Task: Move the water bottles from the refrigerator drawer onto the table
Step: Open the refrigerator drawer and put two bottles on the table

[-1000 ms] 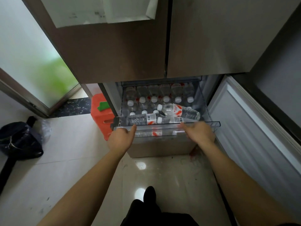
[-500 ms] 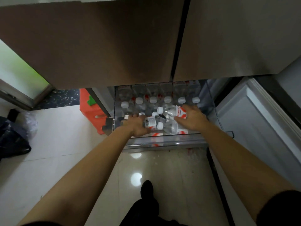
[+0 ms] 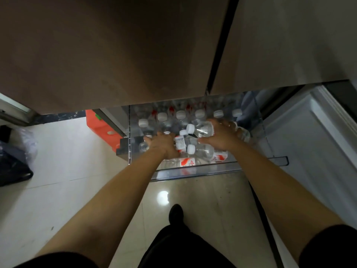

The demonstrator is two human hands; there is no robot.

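Note:
The clear refrigerator drawer (image 3: 193, 172) is pulled out below the closed brown upper doors. It holds several clear water bottles with white caps and red-white labels; a back row (image 3: 180, 115) stands upright, and others lie on top near the front. My left hand (image 3: 164, 145) is closed over a lying bottle (image 3: 180, 143) at the drawer's left front. My right hand (image 3: 220, 135) wraps a lying bottle (image 3: 201, 129) whose cap points left. Another bottle (image 3: 202, 150) lies just below my right hand. The table is out of view.
The open lower fridge door (image 3: 313, 144) stands at the right of the drawer. An orange plastic stool (image 3: 100, 125) sits left of the fridge, and a black bag (image 3: 11, 167) lies on the tiled floor at far left. My foot (image 3: 175, 212) is below the drawer.
My hands left the drawer's front edge, reached inside and closed on two lying bottles. My head has leaned closer, so the upper doors fill more of the view.

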